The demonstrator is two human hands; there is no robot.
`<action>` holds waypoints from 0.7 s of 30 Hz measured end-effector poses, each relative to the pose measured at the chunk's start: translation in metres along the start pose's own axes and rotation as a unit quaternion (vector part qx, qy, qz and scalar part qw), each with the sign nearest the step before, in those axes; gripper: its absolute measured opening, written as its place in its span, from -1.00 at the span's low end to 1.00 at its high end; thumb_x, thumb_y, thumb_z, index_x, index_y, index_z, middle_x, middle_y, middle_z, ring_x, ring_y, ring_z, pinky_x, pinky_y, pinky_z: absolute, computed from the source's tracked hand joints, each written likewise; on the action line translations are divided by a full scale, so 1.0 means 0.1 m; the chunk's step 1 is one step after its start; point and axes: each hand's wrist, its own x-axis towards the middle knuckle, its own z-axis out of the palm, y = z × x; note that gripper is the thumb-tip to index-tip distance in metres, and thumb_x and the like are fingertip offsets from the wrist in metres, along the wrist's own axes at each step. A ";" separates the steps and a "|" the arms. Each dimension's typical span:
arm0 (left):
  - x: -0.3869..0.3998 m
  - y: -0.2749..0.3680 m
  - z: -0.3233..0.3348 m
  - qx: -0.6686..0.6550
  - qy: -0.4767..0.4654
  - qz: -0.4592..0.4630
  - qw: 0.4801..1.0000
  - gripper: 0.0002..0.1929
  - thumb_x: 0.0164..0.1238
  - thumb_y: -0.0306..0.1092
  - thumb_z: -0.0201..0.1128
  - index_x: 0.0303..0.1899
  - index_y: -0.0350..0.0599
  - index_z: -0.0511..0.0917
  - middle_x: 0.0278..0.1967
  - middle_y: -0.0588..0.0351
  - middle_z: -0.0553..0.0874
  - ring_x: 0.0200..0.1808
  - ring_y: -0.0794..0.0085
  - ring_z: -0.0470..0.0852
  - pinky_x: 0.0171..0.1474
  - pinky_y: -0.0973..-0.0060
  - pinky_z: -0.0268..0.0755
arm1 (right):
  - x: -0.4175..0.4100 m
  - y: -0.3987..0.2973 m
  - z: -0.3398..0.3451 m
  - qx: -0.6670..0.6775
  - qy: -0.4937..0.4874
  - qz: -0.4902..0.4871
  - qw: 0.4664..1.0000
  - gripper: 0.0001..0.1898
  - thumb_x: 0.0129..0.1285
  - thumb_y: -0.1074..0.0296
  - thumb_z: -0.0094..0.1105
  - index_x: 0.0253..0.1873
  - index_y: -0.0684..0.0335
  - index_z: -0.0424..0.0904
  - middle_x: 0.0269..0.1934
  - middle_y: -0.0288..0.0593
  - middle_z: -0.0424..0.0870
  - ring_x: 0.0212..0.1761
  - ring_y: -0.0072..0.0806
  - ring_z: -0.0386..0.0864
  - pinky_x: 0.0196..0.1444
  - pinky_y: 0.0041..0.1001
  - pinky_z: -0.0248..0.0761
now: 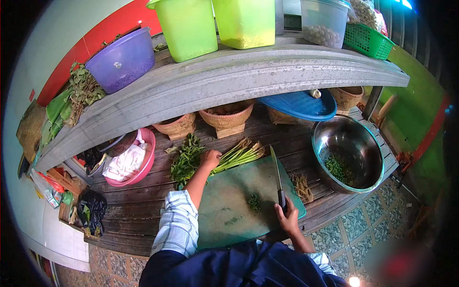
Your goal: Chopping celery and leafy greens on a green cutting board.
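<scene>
My right hand (288, 214) grips the black handle of a kitchen knife (277, 172), its blade pointing away from me over the right part of a green cutting board (222, 201). At the board's far left edge, my left hand (211, 159) is closed on a bunch of leafy green herbs (242, 154). The stalks and pale root ends lie to the right of that hand, the leaves to its left. A small heap of chopped greens (254, 203) sits on the board, left of the knife handle. Trimmed roots (302, 187) lie just beyond the board's right edge.
A large steel bowl (362, 143) with chopped greens stands at the right. A pink basin (150, 154) holds white bags at the left. Woven baskets (227, 116) and a blue tray (301, 106) sit under a low metal shelf (229, 80), which carries several plastic tubs (186, 28).
</scene>
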 end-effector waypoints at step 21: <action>-0.02 -0.08 -0.30 -0.223 0.061 0.056 0.971 -0.89 0.27 -0.47 0.26 -0.19 -0.16 0.64 -0.27 0.04 0.73 -0.22 0.28 0.71 -0.09 0.38 0.52 | 0.00 -0.07 -0.01 -0.007 -0.015 0.018 1.000 -0.52 0.25 0.30 0.32 0.21 0.40 0.46 -0.16 0.11 0.69 -0.12 -0.42 0.67 -0.03 -0.42 0.49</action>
